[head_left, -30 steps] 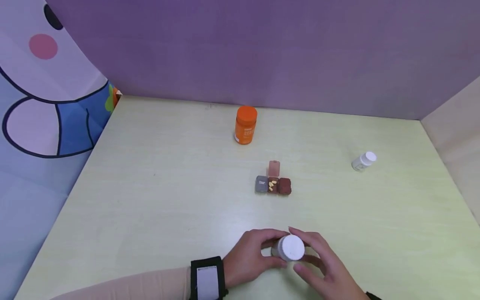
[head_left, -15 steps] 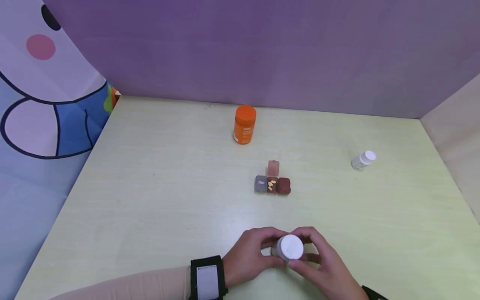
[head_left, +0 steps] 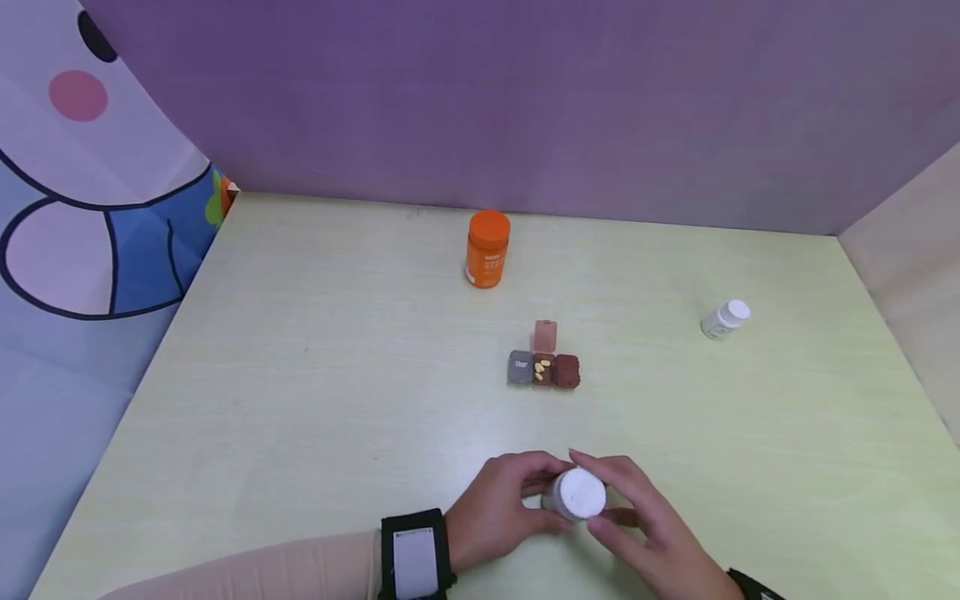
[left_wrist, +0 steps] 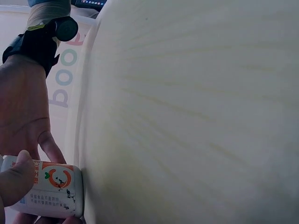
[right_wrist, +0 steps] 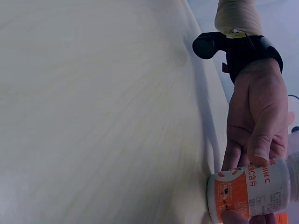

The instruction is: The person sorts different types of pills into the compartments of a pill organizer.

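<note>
A white vitamin C bottle (right_wrist: 252, 186) with an orange-and-white label stands near me, its white cap (head_left: 584, 493) facing up. My left hand (head_left: 498, 510) grips the bottle's body from the left, thumb on the label side in the right wrist view. From the right, my right hand (head_left: 648, 525) has thumb and forefinger at opposite edges of the cap. In the left wrist view the bottle's base meets the tabletop. Beyond the hands lies a small pill box (head_left: 567, 372); its brown middle compartment has a raised lid (head_left: 545, 336) and holds several pale tablets (head_left: 542, 367).
An orange jar (head_left: 488, 250) stands upright at the back of the pale table (head_left: 337, 333). A smaller white bottle (head_left: 725, 320) is off to the right. The purple wall (head_left: 525, 100) borders the far edge, and a cartoon-printed panel (head_left: 67, 250) the left.
My right thumb and fingers have closed in on the cap, then shifted round its edge, the forefinger now straighter. My left hand keeps its hold; the bottle has stayed in place.
</note>
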Available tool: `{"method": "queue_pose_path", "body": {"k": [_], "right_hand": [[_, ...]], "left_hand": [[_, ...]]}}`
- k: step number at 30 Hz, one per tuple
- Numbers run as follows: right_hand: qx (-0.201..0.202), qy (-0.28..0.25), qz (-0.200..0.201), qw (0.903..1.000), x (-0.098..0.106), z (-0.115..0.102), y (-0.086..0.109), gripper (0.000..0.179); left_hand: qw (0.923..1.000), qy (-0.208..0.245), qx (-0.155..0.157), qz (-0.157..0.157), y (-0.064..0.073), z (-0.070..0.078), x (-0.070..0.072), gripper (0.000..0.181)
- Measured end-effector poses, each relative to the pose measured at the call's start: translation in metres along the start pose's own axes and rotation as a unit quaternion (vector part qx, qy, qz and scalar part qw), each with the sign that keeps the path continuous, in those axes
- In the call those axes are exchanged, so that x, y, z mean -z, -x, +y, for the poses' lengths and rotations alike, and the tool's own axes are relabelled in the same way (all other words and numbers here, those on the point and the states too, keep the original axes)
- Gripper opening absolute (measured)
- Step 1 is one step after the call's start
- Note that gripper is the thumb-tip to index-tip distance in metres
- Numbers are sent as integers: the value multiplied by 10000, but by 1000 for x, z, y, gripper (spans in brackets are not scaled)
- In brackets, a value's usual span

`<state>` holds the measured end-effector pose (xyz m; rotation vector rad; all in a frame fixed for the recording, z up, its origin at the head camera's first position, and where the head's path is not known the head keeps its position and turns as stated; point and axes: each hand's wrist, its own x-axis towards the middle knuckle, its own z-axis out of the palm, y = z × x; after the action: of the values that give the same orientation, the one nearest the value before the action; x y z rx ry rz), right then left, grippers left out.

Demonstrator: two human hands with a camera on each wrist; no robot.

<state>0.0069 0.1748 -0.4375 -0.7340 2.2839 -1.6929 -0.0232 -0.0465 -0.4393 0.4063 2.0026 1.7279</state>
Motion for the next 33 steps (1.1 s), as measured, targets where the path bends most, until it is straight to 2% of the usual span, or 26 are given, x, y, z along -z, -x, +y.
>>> {"method": "queue_pose_path", "body": {"k": [7,10,13,16,18,21,23,28,33], "right_hand": [[-686,100,150,9975,-3,-7,-4,47],[-761,124,253,9967,-4,-7,-5,47],[-796,85,237,9965,-4,-7,-5,55],[-582,122,116,9982,-2,-5,-4,69],[-290,158,8,9995,-1,-3,-4,76],[114,171,-120,9997,1,0,-5,73],[183,182,-143,9996,1,0,-5,67],[-295,162,-79,9994,0,-6,-6,50],[-632,160,16,9979,-3,-9,-8,47]], "left_hand": [[9998,181,57,-44,0,0,1,42],[9998,181,28,-56,0,0,1,43],[9999,152,-10,-47,0,0,1,43],[10000,84,-26,-17,-1,1,1,44],[10000,28,-12,-6,-1,1,1,45],[10000,-14,12,1,-1,1,1,44],[10000,-3,27,-4,-1,1,1,43],[10000,68,14,-4,0,1,1,40],[10000,81,-10,15,0,0,0,40]]}}
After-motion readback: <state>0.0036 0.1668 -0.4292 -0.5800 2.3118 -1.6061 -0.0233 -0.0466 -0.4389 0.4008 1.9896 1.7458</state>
